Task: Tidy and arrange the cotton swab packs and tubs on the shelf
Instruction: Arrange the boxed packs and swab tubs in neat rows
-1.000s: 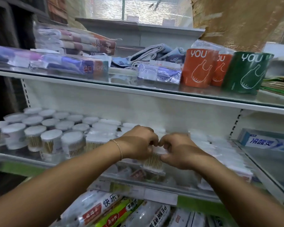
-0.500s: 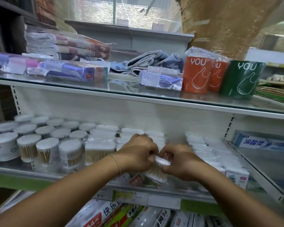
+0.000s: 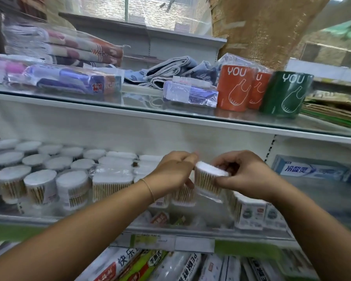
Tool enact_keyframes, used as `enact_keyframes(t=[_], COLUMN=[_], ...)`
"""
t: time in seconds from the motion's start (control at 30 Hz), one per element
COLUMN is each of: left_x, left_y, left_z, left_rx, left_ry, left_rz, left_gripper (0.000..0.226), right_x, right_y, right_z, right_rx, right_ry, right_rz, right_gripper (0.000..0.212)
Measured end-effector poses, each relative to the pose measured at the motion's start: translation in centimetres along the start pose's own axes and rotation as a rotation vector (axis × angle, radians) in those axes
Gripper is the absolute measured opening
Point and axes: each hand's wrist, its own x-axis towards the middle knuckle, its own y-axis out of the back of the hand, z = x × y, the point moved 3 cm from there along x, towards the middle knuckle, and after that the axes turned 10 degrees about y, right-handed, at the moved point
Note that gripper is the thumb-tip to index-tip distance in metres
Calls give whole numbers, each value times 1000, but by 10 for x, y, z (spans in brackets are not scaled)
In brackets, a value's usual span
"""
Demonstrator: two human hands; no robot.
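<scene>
The clear plastic pack of wooden cotton swabs (image 3: 208, 180) has risen off the shelf row, now pinched between both hands' fingertips.

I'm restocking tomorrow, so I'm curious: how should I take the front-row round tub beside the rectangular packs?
Probably by its lid rim, from above and in front: the round tub stands upright, flanked by another tub and a rectangular pack, leaving only top and front free.

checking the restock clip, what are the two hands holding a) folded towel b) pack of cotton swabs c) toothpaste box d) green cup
b, the left hand and right hand both pinch a pack of cotton swabs, wooden sticks showing through the wrap.
</scene>
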Motion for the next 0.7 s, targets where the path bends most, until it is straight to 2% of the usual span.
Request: enact_keyframes(t=[0.1,0.17,0.3,0.47,0.63,0.7], left_x=[11,18,22,33,47,53], left_y=[-10,-14,-17,-22,-30,-33], left_z=[13,17,20,16,11,12], left_rx=[-222,-275,-138,-105,-55,46], left_ry=[89,56,-108,-145,-227,-259], left_rz=[-85,-76,20,-3,7,44], left_gripper=[24,10,35,50,54,54], right_x=[0,-2,-6,0,18,33], right_y=[7,8,13,30,35,36], right_z=[6,13,30,49,57,62], right_rx=[-121,-191,-200,-11,10,-107], right_ry=[121,178,120,-80,-29,-16], right_rz=[130,166,108,229,182,122], right_gripper=[39,46,41,45,44,43])
